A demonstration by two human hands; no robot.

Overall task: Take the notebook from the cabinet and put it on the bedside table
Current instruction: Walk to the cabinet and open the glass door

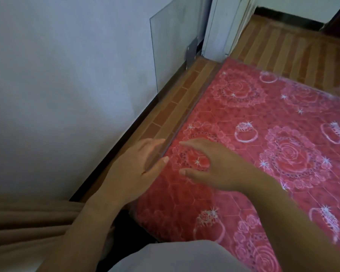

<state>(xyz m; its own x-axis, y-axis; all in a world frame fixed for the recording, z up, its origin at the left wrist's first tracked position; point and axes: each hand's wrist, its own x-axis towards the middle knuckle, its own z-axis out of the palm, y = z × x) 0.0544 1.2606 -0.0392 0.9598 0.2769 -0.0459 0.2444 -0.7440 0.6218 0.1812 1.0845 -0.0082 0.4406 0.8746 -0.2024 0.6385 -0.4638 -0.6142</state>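
**Bedroom corner, both hands empty over red mattress edge**

Bedroom floor of brown wood-look planks (294, 44) runs along a pale blue-white wall (67, 85), with a red mattress printed with white roses and rings (263, 154) filling the right half of the view.

Left hand fingers (155, 143) are extended and loosely together, thumb tip just above the mattress edge; nothing gripped. Left hand (133, 169) hovers over the narrow floor strip between wall and mattress, palm turned to the right. Right hand fingers (186, 143) are curved, thumb (185, 172) spread below them in a loose C shape, nothing between them. Right hand (218, 163) is over the mattress corner area; contact with the fabric cannot be told. The two hands are near each other, fingertips facing, not touching.

Further out: bare forearms come in from the bottom. A grey-white garment (175, 258) sits at the bottom centre. Brown folded fabric (28, 222) lies at bottom left against the wall. A clear glass pane (175, 46) leans on the wall further back, with a small grey metal bracket (191, 54) at its lower right. A white door frame (222, 26) stands behind that.

Notebook, cabinet and bedside table are not in view, so the notebook's place and long axis cannot be told. No containers seen.
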